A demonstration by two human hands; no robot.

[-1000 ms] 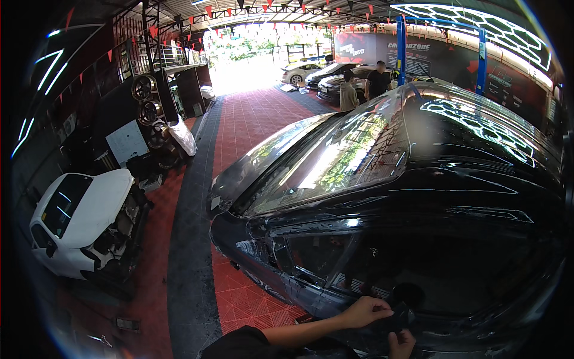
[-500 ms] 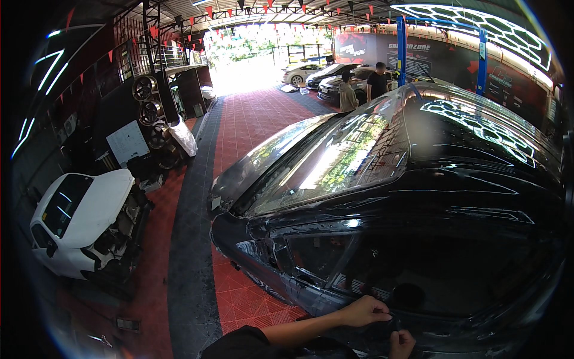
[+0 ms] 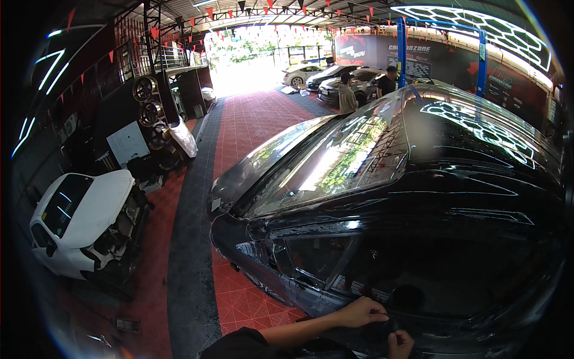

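Note:
A glossy black car [image 3: 371, 203] fills the right and middle of the head view, with its side window [image 3: 442, 269] facing me. Just below that window, near the lower edge, my left hand [image 3: 365, 312] is closed in a pinch against the dark door area. Slightly lower and to the right, my right hand [image 3: 400, 344] is closed too, thumb against curled fingers. Whatever sits between the fingertips is dark and blends with the door, so I cannot make out what it is. A small gap separates the hands.
At left stands a white car [image 3: 89, 209] with its front end stripped. Wheel rims [image 3: 149, 110] hang beside a whiteboard [image 3: 127, 146]. Red and grey tiles [image 3: 251, 128] cover the floor. Beyond the black car are two people [image 3: 348, 96], parked cars [image 3: 302, 75] and a blue lift post [image 3: 401, 54].
My hands stay in nearly the same place, still pinched. In the background, the person in dark clothing has shifted to the right and lower.

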